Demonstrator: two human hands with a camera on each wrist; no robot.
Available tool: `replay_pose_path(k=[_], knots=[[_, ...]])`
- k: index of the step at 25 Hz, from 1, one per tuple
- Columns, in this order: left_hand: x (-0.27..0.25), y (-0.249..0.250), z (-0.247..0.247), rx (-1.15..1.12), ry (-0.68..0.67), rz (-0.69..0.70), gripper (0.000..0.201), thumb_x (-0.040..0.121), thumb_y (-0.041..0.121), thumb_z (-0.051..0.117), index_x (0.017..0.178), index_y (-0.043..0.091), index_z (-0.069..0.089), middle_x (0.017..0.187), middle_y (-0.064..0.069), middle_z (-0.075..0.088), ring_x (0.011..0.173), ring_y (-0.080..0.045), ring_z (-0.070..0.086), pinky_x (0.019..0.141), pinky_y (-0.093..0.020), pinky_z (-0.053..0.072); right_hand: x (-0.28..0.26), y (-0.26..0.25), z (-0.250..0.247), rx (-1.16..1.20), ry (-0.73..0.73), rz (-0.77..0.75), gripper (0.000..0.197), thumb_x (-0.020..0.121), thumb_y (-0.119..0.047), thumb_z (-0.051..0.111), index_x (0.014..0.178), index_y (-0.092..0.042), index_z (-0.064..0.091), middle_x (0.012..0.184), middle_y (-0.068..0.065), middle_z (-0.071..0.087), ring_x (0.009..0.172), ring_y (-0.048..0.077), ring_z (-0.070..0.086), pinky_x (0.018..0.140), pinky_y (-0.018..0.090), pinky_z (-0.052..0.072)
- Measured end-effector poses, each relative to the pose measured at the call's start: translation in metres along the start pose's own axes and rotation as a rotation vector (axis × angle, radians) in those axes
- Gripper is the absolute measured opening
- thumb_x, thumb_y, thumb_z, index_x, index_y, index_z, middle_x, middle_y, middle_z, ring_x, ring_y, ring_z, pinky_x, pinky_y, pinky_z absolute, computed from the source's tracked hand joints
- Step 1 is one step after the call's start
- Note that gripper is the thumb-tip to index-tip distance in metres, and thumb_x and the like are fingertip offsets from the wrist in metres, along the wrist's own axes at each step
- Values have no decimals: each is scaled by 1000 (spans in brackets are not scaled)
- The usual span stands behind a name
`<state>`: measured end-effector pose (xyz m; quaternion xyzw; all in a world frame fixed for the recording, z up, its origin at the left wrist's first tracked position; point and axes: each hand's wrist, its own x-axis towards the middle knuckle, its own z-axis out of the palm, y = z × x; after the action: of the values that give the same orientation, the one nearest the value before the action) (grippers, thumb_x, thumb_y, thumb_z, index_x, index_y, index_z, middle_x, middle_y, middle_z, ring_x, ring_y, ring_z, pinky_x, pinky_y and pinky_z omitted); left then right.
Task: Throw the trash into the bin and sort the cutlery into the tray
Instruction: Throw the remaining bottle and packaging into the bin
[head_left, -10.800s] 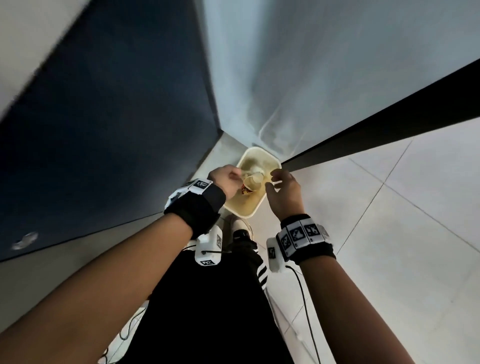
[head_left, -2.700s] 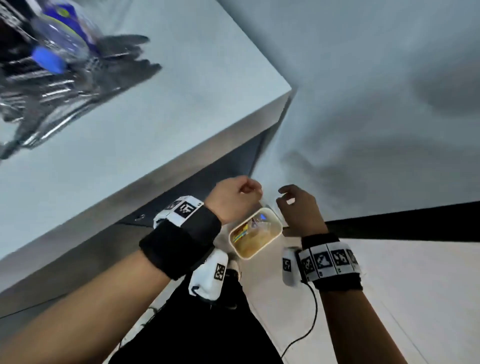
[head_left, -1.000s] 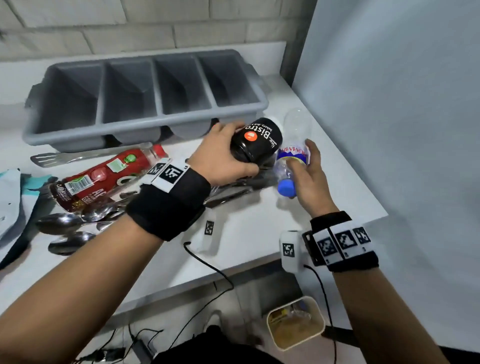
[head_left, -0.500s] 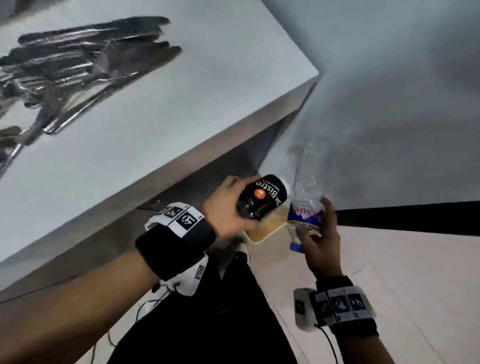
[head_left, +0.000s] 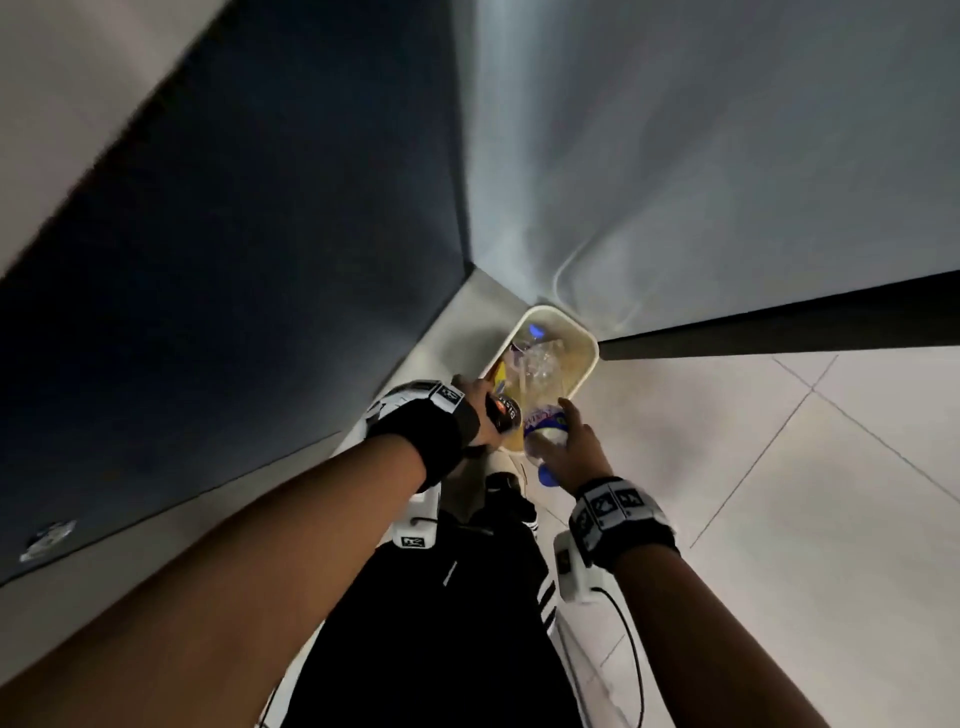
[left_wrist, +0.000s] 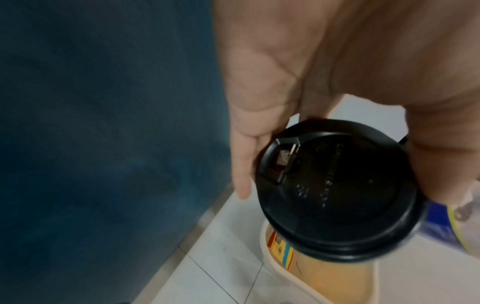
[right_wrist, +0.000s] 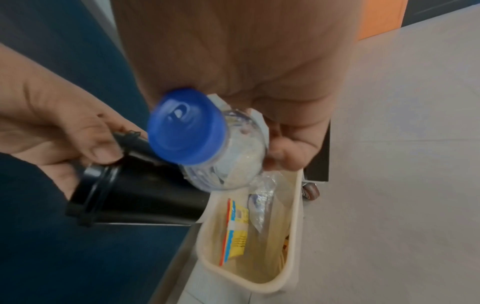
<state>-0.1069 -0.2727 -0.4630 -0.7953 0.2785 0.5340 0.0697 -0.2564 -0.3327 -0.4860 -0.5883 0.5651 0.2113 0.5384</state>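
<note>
A cream bin (head_left: 588, 339) stands on the floor in the corner and holds a clear plastic wrapper and a yellow packet (right_wrist: 237, 226). My left hand (head_left: 480, 410) grips a black lidded coffee cup (head_left: 506, 413) just above the bin's near left rim. The cup's lid (left_wrist: 337, 189) faces the left wrist camera. My right hand (head_left: 569, 431) holds a clear water bottle (head_left: 543, 426) beside the cup, over the bin's near edge. Its blue cap (right_wrist: 187, 127) points back toward my wrist. The cutlery and the tray are out of view.
A dark blue panel (head_left: 260, 260) rises on the left and a grey wall (head_left: 675, 156) behind the bin. Pale floor tiles (head_left: 779, 467) spread to the right. A caster wheel (right_wrist: 310, 191) sits by the bin's far side. My shoe (head_left: 498, 483) is just before the bin.
Both hands have come down from beside the table edge to just over the bin, still holding the cup and the bottle. My view has tipped down and the table top is gone.
</note>
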Motion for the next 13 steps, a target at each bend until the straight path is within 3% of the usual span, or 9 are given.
replay_pose_path(k=[3, 6, 8, 9, 10, 12, 13], knots=[[68, -1, 28, 2, -11, -53, 85, 65, 34, 74, 138, 18, 35, 134, -15, 36, 123, -37, 47, 106, -41, 42, 56, 21, 23, 13, 72, 18, 74, 81, -27, 62, 143, -26, 22, 130, 20, 44, 116, 38, 52, 101, 43, 46], [116, 2, 52, -91, 213, 70, 81, 70, 17, 76, 140, 14, 35, 141, -15, 31, 126, -34, 44, 110, -33, 34, 100, 28, 35, -176, 255, -59, 69, 80, -30, 63, 138, -15, 29, 135, 23, 35, 118, 43, 47, 100, 47, 45], [142, 2, 70, -58, 321, 162, 77, 76, 13, 72, 142, 15, 33, 147, -13, 27, 127, -28, 41, 107, -22, 33, 127, 33, 46, -357, 245, -62, 63, 86, -35, 57, 139, -11, 31, 147, 20, 24, 126, 40, 39, 101, 45, 42], [155, 2, 78, -50, 314, 182, 71, 82, 13, 65, 144, 15, 30, 150, -12, 26, 129, -25, 39, 105, -14, 33, 138, 37, 48, -451, 205, -72, 58, 89, -35, 53, 139, -12, 33, 150, 16, 23, 129, 38, 35, 101, 45, 42], [166, 1, 84, 28, 229, 196, 64, 90, 14, 55, 146, 15, 25, 154, -10, 21, 135, -24, 33, 107, -15, 33, 146, 40, 49, -564, 130, -81, 52, 90, -34, 49, 137, -14, 38, 150, 12, 26, 130, 35, 34, 102, 45, 41], [169, -5, 87, 212, 85, 171, 58, 97, 20, 38, 149, 14, 16, 161, -5, 4, 148, -24, 6, 121, -38, 16, 150, 46, 49, -648, 42, -51, 42, 91, -25, 45, 133, -19, 48, 145, 6, 37, 131, 30, 35, 103, 45, 41], [164, -7, 82, 249, 66, 166, 56, 96, 21, 38, 149, 14, 19, 161, -4, 1, 149, -26, 2, 121, -45, 11, 146, 47, 47, -589, 61, -27, 41, 90, -20, 44, 131, -19, 50, 143, 6, 40, 130, 30, 37, 104, 44, 40]])
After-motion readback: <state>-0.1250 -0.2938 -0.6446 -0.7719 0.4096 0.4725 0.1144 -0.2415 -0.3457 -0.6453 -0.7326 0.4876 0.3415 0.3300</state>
